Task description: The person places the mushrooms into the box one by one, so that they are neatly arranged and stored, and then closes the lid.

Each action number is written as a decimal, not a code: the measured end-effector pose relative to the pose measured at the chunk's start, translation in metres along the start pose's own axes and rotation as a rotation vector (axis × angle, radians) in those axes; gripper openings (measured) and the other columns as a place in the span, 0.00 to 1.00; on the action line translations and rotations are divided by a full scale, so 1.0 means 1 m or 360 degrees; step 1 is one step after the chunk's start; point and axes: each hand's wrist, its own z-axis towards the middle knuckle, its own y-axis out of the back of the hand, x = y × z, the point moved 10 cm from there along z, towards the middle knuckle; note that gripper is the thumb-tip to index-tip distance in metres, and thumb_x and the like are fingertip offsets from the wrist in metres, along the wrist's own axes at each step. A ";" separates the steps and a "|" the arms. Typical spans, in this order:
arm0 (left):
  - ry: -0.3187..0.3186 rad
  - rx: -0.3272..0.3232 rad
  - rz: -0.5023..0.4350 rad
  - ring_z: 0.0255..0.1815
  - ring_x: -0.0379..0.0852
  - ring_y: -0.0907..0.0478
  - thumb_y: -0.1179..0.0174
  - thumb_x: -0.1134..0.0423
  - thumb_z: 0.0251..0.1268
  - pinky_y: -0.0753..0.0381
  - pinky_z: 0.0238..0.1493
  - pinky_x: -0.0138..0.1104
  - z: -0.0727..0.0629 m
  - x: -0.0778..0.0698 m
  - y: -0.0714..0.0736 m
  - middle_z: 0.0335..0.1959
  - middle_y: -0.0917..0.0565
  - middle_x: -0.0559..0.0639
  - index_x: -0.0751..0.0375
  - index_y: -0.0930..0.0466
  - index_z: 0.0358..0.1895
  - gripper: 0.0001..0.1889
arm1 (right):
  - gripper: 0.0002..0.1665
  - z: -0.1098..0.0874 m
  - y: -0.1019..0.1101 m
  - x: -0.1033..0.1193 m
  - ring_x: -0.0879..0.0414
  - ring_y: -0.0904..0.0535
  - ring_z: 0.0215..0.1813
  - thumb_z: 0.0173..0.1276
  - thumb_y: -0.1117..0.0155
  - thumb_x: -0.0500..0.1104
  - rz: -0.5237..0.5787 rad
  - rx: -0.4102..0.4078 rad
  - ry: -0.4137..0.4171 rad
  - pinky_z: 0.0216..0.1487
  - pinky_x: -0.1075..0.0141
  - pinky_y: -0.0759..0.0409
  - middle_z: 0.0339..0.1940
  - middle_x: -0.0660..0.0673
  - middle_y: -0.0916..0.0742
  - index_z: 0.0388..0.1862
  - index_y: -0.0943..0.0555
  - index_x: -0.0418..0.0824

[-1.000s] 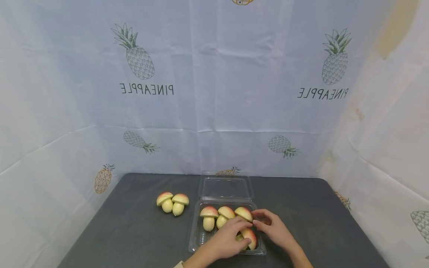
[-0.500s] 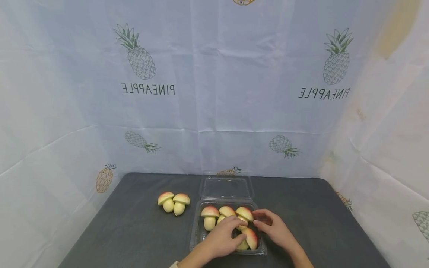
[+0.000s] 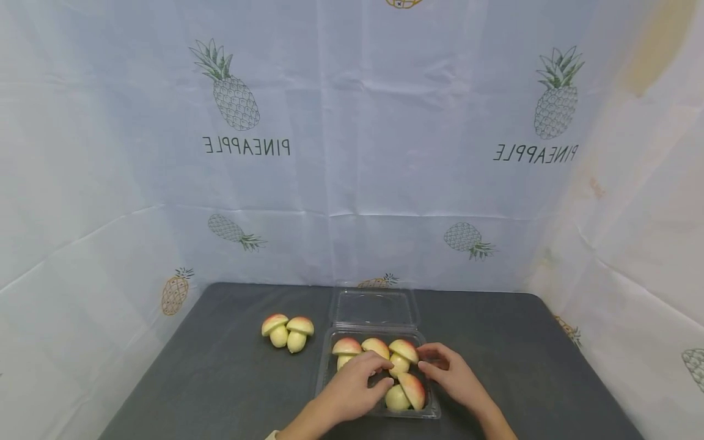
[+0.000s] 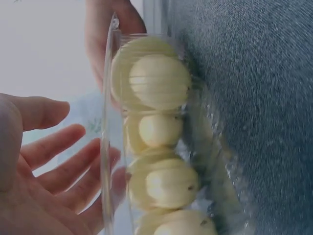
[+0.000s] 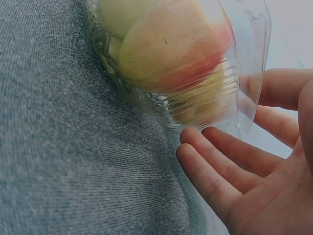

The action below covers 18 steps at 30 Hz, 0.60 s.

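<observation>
A clear plastic clamshell box (image 3: 365, 333) lies on the table with several pale yellow, red-blushed mushroom-shaped pieces in it. Three stand along its back row, among them the back right mushroom (image 3: 404, 351). The front right mushroom (image 3: 412, 391) lies tilted, cap to the right. My left hand (image 3: 352, 386) hovers over the left front of the box, thumb and fingers apart and holding nothing; it covers part of the back row. At the box's right wall is my right hand (image 3: 455, 380), its fingers (image 5: 208, 171) extended beside the ribbed plastic and fingertips close to the rim.
The box's clear lid (image 3: 375, 308) lies folded back behind it. Two more mushrooms (image 3: 297, 334) sit side by side on the dark table (image 3: 220, 379), left of the box. A pineapple-print cloth (image 3: 379, 183) hangs behind and along both sides.
My left hand has let go of the front right mushroom and drawn away to the left, uncovering it. My right hand stays at the box's right side.
</observation>
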 end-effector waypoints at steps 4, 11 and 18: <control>-0.0019 -0.0026 -0.0007 0.50 0.43 0.19 0.42 0.56 0.77 0.18 0.49 0.33 -0.003 0.000 0.008 0.50 0.15 0.46 0.58 0.16 0.53 0.13 | 0.24 0.000 0.000 0.001 0.45 0.16 0.50 0.76 0.36 0.41 0.0017 -0.0008 -0.0008 0.43 0.62 0.15 0.60 0.29 0.19 0.64 0.26 0.28; -0.0070 -0.0135 0.0057 0.49 0.42 0.19 0.43 0.53 0.78 0.18 0.49 0.36 -0.010 0.000 0.025 0.48 0.15 0.43 0.53 0.15 0.50 0.11 | 0.24 0.000 0.000 -0.001 0.46 0.16 0.47 0.75 0.36 0.41 0.0010 -0.0021 -0.0019 0.42 0.60 0.15 0.59 0.30 0.18 0.64 0.26 0.29; -0.0142 -0.0275 0.0158 0.48 0.41 0.19 0.41 0.57 0.77 0.18 0.50 0.38 -0.017 0.000 0.044 0.45 0.16 0.41 0.57 0.14 0.48 0.10 | 0.25 0.000 0.000 -0.003 0.46 0.16 0.49 0.75 0.36 0.41 0.0008 -0.0016 -0.0023 0.43 0.60 0.15 0.59 0.30 0.19 0.64 0.26 0.29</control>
